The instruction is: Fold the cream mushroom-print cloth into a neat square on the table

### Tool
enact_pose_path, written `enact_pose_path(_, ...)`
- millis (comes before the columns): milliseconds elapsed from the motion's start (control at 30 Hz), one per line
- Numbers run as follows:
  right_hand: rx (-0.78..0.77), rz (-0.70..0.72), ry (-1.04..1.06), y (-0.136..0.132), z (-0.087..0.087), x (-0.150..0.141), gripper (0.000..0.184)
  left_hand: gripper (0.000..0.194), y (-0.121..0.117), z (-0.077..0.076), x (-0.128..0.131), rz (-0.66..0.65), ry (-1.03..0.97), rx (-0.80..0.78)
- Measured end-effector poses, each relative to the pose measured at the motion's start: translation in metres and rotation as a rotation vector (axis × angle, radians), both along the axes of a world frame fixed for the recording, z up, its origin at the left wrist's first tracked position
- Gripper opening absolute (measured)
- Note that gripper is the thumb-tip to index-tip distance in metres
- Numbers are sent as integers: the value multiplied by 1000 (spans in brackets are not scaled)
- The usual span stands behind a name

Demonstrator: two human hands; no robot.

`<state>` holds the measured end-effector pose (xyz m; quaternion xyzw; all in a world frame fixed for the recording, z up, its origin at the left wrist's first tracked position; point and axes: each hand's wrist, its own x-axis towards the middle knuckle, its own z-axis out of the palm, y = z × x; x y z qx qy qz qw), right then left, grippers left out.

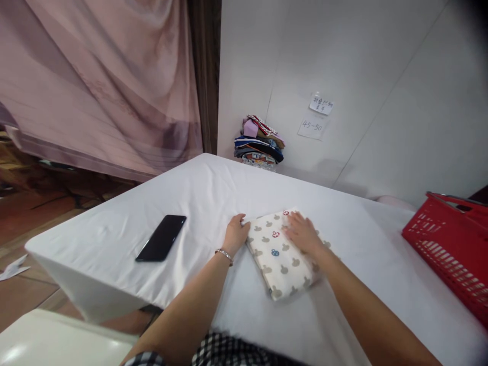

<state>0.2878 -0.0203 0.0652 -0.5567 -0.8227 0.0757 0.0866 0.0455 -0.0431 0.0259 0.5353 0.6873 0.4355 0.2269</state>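
Note:
A folded cream cloth (280, 256) printed with small grey and red shapes lies on the white-covered table (190, 198). My right hand (301, 233) rests flat on top of the cloth, fingers stretched out. My left hand (235, 235), with a bracelet at the wrist, sits against the cloth's left edge with the fingers curled at that edge.
A black phone (161, 237) lies on the table to the left. A red plastic basket (452, 244) stands at the right edge. A stack of folded clothes (259, 143) sits at the far side by the wall. Pink curtain hangs at left.

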Motion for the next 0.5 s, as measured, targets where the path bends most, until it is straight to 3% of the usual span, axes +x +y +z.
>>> enact_pose_path(67,-52,-144,-30,15,-9,25,57,34,0,0,1,-8,20,22)
enact_pose_path(200,-106,-176,-14,25,-23,45,62,32,3,-2,1,-21,37,52)
enact_pose_path(367,-218,-236,219,35,-16,45,61,30,4,-5,1,-31,30,74)
enact_pose_path(500,-305,-340,423,60,-8,54,69,31,2,-5,0,-32,3,103)
